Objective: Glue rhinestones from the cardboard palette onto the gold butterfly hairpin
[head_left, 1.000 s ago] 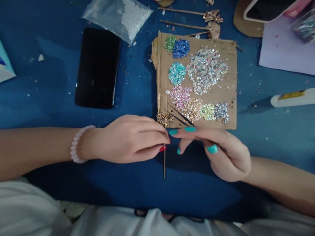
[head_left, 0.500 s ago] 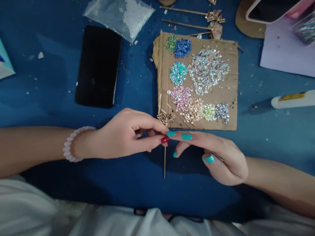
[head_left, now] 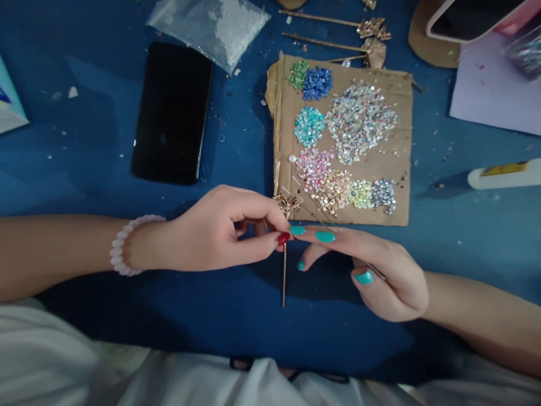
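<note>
My left hand (head_left: 228,228) pinches a gold-toned hair stick (head_left: 284,282) between thumb and fingers, just below its ornament. The openwork ornament (head_left: 288,204), shaped like a butterfly, points toward the cardboard's lower left corner, and the plain shaft hangs down below my fingers. My right hand (head_left: 389,276) reaches in from the right, its outstretched fingertips touching the left fingers at the stick. What look like slim metal tweezers (head_left: 319,211) lie in the right hand; two thin prongs slant up and left past the fingers, and part of the metal shows above the thumb.
Behind the hands, a cardboard piece (head_left: 401,169) bears several piles of coloured chips and a pearl bead (head_left: 292,159). A black phone (head_left: 171,113) and a plastic bag of white bits (head_left: 211,31) lie left. More hair sticks (head_left: 321,39) lie behind; a white pen-like tool (head_left: 505,173) lies right.
The whole view has shifted slightly, so table items appear a little farther right. Both hands keep nearly the same pose, with the hair stick still in the left fingers.
</note>
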Motion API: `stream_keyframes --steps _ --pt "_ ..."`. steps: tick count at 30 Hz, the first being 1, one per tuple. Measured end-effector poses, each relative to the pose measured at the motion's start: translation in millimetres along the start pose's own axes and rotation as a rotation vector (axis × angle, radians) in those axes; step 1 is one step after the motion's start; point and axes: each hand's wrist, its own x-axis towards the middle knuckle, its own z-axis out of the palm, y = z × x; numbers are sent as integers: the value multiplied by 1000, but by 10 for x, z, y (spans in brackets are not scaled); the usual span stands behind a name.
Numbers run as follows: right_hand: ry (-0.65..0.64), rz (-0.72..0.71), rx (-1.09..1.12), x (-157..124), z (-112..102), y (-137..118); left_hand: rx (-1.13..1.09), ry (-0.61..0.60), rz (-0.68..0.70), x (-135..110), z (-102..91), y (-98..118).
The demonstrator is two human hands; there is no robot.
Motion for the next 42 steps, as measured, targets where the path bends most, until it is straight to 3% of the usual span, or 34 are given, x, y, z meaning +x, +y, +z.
stream_keyframes --steps 13,18,30,42 --pt "153 -20 33 -21 35 9 167 -29 98 -15 -28 4" --pt "142 8 11 5 18 -18 195 -32 98 -14 -34 14" --pt "262 -7 83 -61 66 10 203 13 85 -8 -37 6" --pt "356 34 256 -90 134 44 205 25 52 -12 -24 -7"
